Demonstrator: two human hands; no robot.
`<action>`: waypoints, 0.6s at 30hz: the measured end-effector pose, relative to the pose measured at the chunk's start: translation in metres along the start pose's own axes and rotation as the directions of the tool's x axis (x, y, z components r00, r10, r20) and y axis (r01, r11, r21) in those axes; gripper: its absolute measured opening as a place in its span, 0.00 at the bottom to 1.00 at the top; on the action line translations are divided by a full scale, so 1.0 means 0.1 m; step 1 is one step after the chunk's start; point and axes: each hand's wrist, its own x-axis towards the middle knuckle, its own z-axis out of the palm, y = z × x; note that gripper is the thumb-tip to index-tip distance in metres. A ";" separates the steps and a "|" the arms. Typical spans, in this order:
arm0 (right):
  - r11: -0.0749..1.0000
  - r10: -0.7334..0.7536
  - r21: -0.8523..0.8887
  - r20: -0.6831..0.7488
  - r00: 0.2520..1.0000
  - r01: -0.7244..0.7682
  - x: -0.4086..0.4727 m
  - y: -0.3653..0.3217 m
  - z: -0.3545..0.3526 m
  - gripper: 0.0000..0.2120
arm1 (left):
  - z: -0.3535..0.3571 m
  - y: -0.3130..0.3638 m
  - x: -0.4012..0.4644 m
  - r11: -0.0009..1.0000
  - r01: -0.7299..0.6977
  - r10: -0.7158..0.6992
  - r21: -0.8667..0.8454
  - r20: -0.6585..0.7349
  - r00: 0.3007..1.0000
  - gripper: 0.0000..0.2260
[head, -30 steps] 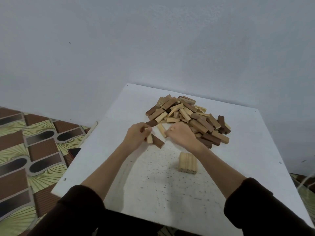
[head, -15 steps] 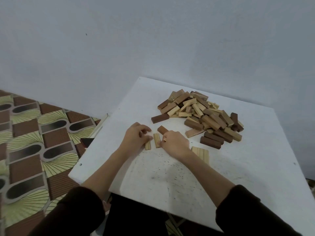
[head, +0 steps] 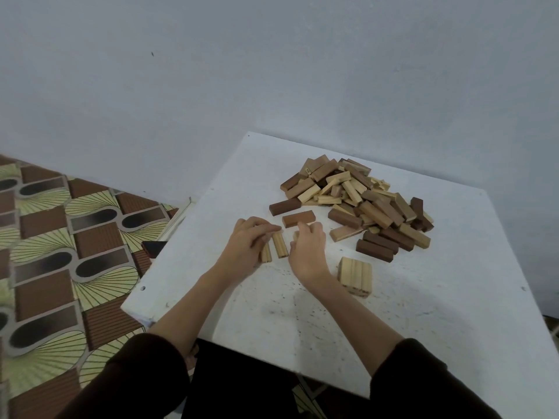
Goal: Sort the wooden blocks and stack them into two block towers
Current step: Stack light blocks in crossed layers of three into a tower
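Note:
A heap of light and dark wooden blocks (head: pixel 360 198) lies at the back of the white table (head: pixel 438 297). My left hand (head: pixel 248 246) rests on a light block (head: pixel 266 252), fingers curled over it. Beside that lies a second light block (head: pixel 279 244), between my hands. My right hand (head: pixel 308 249) covers a third light block (head: pixel 295 235), of which only an end shows. A dark brown block (head: pixel 299 219) lies flat just beyond my fingers. To the right stands a low base of light blocks (head: pixel 354 276) laid side by side.
Another dark block (head: pixel 284 206) sits at the heap's near left edge. The table's left edge (head: pixel 169 261) drops to a patterned floor (head: pixel 54 252). A small dark object (head: pixel 154 247) pokes out beside that edge. A plain wall stands behind the table.
The view swung left and down. My hands drew light blocks out of the heap toward the front and lined them up side by side. A dark block now lies beyond them.

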 end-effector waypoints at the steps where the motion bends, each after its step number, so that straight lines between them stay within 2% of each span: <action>1: 1.000 0.007 0.028 -0.030 1.000 -0.006 -0.02 0.00 0.01 0.14 | -0.01 0.00 0.00 0.999 0.027 -0.028 -0.035 -0.010 1.000 0.15; 3: 0.995 0.040 0.098 -0.082 0.996 -0.032 -0.04 0.01 0.03 0.13 | -0.04 0.02 -0.02 0.996 0.044 -0.046 -0.072 -0.031 0.998 0.17; 6: 0.982 0.086 0.181 -0.136 0.987 -0.060 -0.04 0.02 0.03 0.07 | -0.07 0.05 -0.04 0.999 0.017 -0.018 -0.036 -0.009 1.000 0.20; 9: 0.983 0.094 0.172 -0.189 0.977 -0.061 -0.01 0.03 0.03 0.04 | -0.05 0.00 -0.05 1.000 -0.022 0.022 -0.007 0.018 1.000 0.18; 15: 0.960 0.093 0.275 -0.174 0.980 -0.042 0.06 0.02 0.08 0.07 | -0.02 0.05 -0.06 1.000 -0.015 0.016 0.013 -0.018 1.000 0.16; 18: 0.975 -0.001 0.219 -0.127 0.992 0.029 0.06 0.04 0.07 0.17 | -0.05 0.06 -0.07 1.000 -0.008 0.008 0.019 0.009 1.000 0.14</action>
